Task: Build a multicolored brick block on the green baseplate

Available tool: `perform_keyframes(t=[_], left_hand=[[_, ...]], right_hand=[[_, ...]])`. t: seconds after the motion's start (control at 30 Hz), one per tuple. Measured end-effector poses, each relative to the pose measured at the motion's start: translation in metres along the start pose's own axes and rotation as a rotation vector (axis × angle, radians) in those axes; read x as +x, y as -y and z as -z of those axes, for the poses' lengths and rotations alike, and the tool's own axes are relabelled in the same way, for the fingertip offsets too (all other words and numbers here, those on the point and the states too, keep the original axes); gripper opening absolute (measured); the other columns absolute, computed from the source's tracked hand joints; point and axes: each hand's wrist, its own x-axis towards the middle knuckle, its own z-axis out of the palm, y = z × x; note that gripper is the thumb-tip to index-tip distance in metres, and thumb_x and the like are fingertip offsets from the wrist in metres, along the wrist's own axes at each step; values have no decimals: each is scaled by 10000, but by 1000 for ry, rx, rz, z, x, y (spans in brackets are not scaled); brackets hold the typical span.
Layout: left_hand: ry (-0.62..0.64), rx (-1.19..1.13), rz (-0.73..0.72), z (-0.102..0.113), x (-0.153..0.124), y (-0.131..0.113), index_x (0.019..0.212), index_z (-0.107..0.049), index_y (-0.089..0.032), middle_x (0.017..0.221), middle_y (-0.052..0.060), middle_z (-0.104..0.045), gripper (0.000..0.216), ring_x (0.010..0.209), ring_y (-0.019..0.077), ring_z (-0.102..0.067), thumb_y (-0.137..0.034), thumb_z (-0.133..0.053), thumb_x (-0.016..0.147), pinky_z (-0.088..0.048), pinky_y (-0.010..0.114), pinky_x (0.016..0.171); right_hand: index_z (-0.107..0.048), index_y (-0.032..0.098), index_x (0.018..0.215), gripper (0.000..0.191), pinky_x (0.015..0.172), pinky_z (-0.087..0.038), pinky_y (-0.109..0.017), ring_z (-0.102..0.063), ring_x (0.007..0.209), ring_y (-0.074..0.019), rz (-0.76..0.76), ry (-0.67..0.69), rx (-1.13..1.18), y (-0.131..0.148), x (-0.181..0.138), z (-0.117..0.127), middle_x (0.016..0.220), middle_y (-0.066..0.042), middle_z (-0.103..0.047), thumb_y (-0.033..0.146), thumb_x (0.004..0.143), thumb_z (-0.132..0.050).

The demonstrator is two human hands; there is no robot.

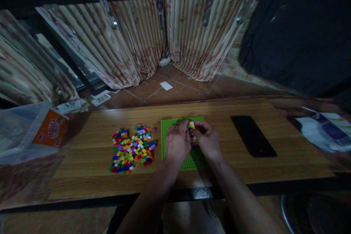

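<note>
Wooden table [219, 115]: green studded baseplate [189, 162], centre. Done: small multicoloured brick cluster [191, 125] on it, partly hidden between left hand [177, 142] and right hand [208, 140]; whether either grip holds a brick, cannot tell. Left over: large loose-brick heap [134, 147], beside baseplate.

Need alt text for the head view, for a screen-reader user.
A person's left hand and right hand are at small colored bricks on a green studded baseplate, which lies on a wooden table. Loose multicolored bricks are spread left of the baseplate; a black phone-like slab lies to its right.
</note>
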Motion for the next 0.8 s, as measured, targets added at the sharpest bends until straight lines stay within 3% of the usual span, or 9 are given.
perform_keyframes(t=[0.5, 0.8], left_hand=[[17, -19, 9, -1, -1, 0, 1290, -572, -172, 949, 89, -706, 393, 968, 234, -644, -124, -478, 911, -495, 398, 949], [27, -84, 16, -2, -3, 0, 1286, -576, -169, 978, 90, -717, 400, 984, 232, -643, -125, -489, 897, -490, 407, 970]], right_hand=[[-686, 169, 906, 307, 625, -532, -316, -680, 655, -193, 4, -20, -62, -2, -1, -2, 800, -59, -747, 346, 657, -662], [-695, 168, 932, 333, 681, -535, -333, -686, 719, -204, 5, 16, -74, -6, 1, 3, 839, -70, -748, 364, 666, -671]])
